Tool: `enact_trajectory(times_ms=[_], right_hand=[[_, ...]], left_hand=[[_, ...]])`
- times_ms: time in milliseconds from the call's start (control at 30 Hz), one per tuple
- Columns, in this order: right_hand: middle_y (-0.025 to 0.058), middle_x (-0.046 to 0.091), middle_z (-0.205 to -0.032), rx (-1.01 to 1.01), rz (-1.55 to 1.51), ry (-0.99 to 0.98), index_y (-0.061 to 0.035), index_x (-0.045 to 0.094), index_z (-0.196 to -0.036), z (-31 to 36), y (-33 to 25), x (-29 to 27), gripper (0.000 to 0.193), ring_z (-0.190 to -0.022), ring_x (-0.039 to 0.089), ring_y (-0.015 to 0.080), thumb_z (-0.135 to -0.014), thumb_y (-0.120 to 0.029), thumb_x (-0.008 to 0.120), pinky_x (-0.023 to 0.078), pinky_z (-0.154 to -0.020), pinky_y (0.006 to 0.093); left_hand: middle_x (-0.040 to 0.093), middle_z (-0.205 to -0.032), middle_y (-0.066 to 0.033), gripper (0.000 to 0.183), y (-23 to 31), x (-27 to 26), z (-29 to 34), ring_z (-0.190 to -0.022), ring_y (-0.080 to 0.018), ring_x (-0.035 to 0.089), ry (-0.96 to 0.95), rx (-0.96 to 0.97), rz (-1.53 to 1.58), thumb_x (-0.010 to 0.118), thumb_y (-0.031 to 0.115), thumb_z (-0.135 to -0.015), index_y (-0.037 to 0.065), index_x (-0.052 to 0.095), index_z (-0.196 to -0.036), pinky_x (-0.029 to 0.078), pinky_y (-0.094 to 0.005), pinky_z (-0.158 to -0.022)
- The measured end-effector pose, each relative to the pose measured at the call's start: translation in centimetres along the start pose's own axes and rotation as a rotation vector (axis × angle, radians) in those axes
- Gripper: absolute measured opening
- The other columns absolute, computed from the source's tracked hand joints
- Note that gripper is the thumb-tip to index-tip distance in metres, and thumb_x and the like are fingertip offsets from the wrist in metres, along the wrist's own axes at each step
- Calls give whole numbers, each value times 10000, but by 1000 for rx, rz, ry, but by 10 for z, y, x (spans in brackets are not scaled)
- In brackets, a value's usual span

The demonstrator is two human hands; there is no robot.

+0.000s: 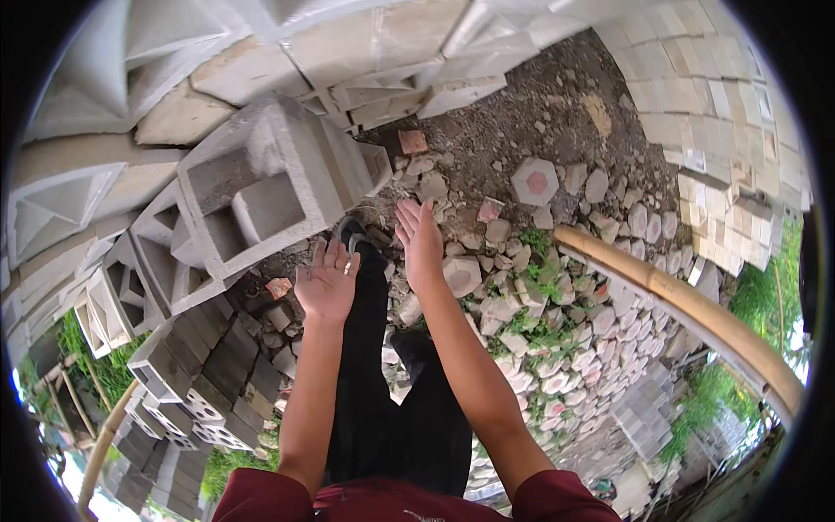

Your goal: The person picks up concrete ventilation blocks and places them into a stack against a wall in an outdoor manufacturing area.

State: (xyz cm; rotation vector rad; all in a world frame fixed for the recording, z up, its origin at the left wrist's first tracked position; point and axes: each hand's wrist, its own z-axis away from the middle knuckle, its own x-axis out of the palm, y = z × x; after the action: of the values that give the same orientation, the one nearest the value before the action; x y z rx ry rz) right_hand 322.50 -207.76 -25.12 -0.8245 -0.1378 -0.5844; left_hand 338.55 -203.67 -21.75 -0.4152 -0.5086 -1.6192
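My left hand is held out palm up, fingers apart and slightly curled, with a ring on one finger and nothing in the palm. Nearest to it stands a grey concrete ventilation block with square hollows, on the left; a small gap seems to part the two. My right hand is turned edge-on with its fingers stretched forward, holding nothing. Beyond its fingertips lie broken stones and a reddish brick piece on the ground. A hexagonal paver with a red centre rests farther to the right.
Stacked concrete blocks line the far and left sides. Pale blocks form a wall at far right. A bamboo pole slants across the right side above a large heap of hexagonal pavers. Rubble surrounds my feet.
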Motion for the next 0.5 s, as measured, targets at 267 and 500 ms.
enact_trajectory(times_ms=[267,500], right_hand=[[123,611,-1133,184,48,564,-26,524,-1183,128,64,-298,482,-1060,571,239,-917,-428,513,436,-885,368],[152,627,-1106,-57,-145,612,-4,525,-1202,262,97,-475,463,-996,608,224,-932,-381,507,459,-835,323]], left_hand=[[390,-1396,-159,559,-185,-75,37,-1314,-256,346,-99,-473,-692,306,415,-977,-19,356,-1325,279,-450,-1073],[544,-1189,-82,408,-315,-167,79,-1120,-211,497,-132,-587,-1151,419,357,-944,33,495,-1179,384,-409,-949]])
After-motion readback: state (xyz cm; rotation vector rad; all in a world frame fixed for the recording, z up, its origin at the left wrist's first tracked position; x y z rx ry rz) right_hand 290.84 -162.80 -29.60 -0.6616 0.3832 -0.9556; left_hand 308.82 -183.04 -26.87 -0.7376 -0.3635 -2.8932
